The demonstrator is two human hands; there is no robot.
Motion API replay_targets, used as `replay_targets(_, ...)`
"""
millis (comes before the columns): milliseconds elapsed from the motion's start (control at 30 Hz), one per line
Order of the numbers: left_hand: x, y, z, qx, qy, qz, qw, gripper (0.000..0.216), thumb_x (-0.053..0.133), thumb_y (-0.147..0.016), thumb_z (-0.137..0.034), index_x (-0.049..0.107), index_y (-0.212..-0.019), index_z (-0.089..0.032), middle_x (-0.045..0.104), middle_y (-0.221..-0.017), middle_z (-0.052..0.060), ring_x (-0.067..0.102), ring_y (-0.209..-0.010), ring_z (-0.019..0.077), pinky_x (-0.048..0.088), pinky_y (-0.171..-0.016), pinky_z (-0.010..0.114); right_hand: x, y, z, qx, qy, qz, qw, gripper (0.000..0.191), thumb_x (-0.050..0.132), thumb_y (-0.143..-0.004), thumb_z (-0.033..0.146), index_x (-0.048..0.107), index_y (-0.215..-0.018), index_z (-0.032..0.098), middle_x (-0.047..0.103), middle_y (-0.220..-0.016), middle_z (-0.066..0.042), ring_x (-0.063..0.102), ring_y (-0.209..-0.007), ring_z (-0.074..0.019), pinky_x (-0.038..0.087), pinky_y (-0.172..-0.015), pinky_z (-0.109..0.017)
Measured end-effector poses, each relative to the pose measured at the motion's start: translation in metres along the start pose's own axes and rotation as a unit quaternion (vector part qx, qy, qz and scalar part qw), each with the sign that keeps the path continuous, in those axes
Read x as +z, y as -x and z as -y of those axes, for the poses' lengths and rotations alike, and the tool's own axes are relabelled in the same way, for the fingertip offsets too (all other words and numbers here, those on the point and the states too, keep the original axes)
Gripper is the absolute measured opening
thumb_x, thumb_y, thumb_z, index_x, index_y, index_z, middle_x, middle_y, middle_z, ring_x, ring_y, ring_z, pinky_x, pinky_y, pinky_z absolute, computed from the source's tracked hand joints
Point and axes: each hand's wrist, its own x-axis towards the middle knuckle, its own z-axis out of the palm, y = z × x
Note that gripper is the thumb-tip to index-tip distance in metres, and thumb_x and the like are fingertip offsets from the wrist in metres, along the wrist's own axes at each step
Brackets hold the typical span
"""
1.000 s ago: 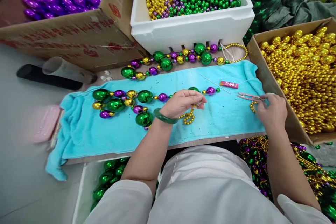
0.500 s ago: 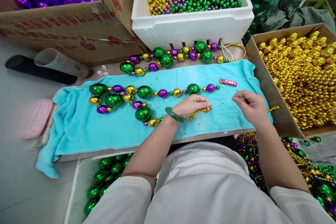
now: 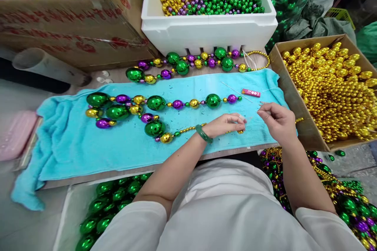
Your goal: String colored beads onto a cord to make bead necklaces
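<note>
Nearest, 7 o'clock: tray (image 3: 69,212) of green balls. Centre: turquoise towel (image 3: 118,145) on counter (image 3: 120,75). Left hand (image 3: 225,123), green bangle (image 3: 203,133) on wrist, pinches small-gold-bead end of bead string (image 3: 156,104); string runs toward 9 o'clock along towel. Right hand (image 3: 277,121), just beside at 3 o'clock, fingertips pinched on faint thread (image 3: 250,118). Beyond: second bead string (image 3: 182,64). 12 o'clock: white box (image 3: 206,34). 2 o'clock: carton (image 3: 288,83) of gold beads.
</note>
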Motion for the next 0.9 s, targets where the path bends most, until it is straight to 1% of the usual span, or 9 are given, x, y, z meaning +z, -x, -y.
replay_targets(167,0.014,0.000,0.011,-0.078,0.128,-0.033,0.988,0.026,0.066,-0.076,-0.038,0.059,-0.078,-0.013,0.063,-0.071,0.003,0.059,-0.065,0.0107,0.045,-0.065,0.025,-0.008,0.004,-0.011,0.050,0.221,-0.008,0.974,0.014,0.054,-0.083,0.026,0.065,-0.078,0.018,0.063,-0.071,-0.004,0.057,-0.070,-0.0198,0.045,-0.064,-0.033)
replay_targets(233,0.020,-0.001,0.011,-0.106,0.131,-0.083,0.982,0.022,0.065,-0.075,-0.033,0.058,-0.075,-0.013,0.060,-0.064,0.001,0.058,-0.057,0.0097,0.044,-0.059,0.023,-0.008,0.007,-0.010,0.038,0.290,0.011,0.956,0.018,0.055,-0.081,0.024,0.067,-0.092,0.017,0.067,-0.098,-0.012,0.059,-0.091,-0.0279,0.047,-0.072,-0.039)
replay_targets(300,0.027,-0.001,0.006,-0.121,0.111,-0.111,0.980,0.016,0.063,-0.075,-0.027,0.058,-0.073,-0.012,0.059,-0.062,0.000,0.057,-0.053,0.0086,0.044,-0.055,0.022,-0.005,0.011,-0.004,0.001,0.242,0.075,0.967,0.034,0.055,-0.081,0.025,0.062,-0.113,0.018,0.058,-0.125,-0.015,0.056,-0.104,-0.0296,0.049,-0.074,-0.040)
replay_targets(400,0.036,0.002,-0.003,-0.120,0.090,-0.100,0.984,0.008,0.058,-0.076,-0.018,0.060,-0.073,-0.011,0.058,-0.063,-0.001,0.056,-0.053,0.0073,0.046,-0.055,0.021,0.002,0.021,0.003,-0.021,0.092,0.194,0.976,0.039,0.055,-0.085,0.032,0.057,-0.122,0.023,0.061,-0.123,-0.010,0.063,-0.091,-0.0223,0.052,-0.062,-0.031)
replay_targets(567,0.034,0.013,-0.008,-0.157,0.143,-0.110,0.971,0.009,0.058,-0.079,-0.021,0.059,-0.075,-0.013,0.055,-0.062,-0.004,0.053,-0.054,0.0050,0.047,-0.057,0.020,0.010,0.023,-0.004,0.004,0.141,0.191,0.971,0.029,0.057,-0.083,0.046,0.067,-0.096,0.023,0.068,-0.070,-0.004,0.061,-0.056,-0.0180,0.048,-0.051,-0.030)
replay_targets(667,0.028,0.025,-0.012,-0.152,0.143,-0.116,0.971,0.010,0.060,-0.079,-0.023,0.059,-0.075,-0.013,0.055,-0.063,-0.004,0.052,-0.054,0.0040,0.046,-0.058,0.019,0.012,0.013,0.004,-0.090,0.155,0.184,0.966,0.029,0.056,-0.083,0.046,0.066,-0.104,0.028,0.068,-0.096,-0.008,0.061,-0.059,-0.0194,0.050,-0.058,-0.036)
replay_targets(767,0.027,0.035,-0.018,-0.118,0.068,-0.130,0.982,0.013,0.062,-0.078,-0.027,0.061,-0.079,-0.014,0.055,-0.064,-0.005,0.052,-0.053,0.0038,0.044,-0.059,0.018,0.014,0.006,0.018,-0.136,0.141,0.180,0.964,0.045,0.057,-0.083,0.043,0.053,-0.127,0.034,0.052,-0.133,-0.011,0.057,-0.056,-0.0161,0.051,-0.061,-0.039)
replay_targets(833,0.026,0.039,-0.019,-0.090,0.007,-0.134,0.987,0.016,0.064,-0.076,-0.031,0.063,-0.080,-0.015,0.056,-0.065,-0.005,0.053,-0.054,0.0042,0.043,-0.061,0.019,0.020,0.006,0.020,-0.125,0.118,0.230,0.958,0.051,0.056,-0.083,0.044,0.047,-0.133,0.033,0.053,-0.131,-0.010,0.056,-0.055,-0.0144,0.052,-0.057,-0.036)
replay_targets(900,0.026,0.041,-0.020,-0.085,-0.018,-0.135,0.987,0.017,0.064,-0.075,-0.032,0.063,-0.076,-0.015,0.056,-0.063,-0.005,0.054,-0.056,0.0048,0.043,-0.062,0.019,0.026,0.010,0.015,-0.102,0.121,0.269,0.950,0.050,0.054,-0.084,0.046,0.050,-0.131,0.028,0.065,-0.111,-0.009,0.057,-0.054,-0.0146,0.050,-0.053,-0.033)
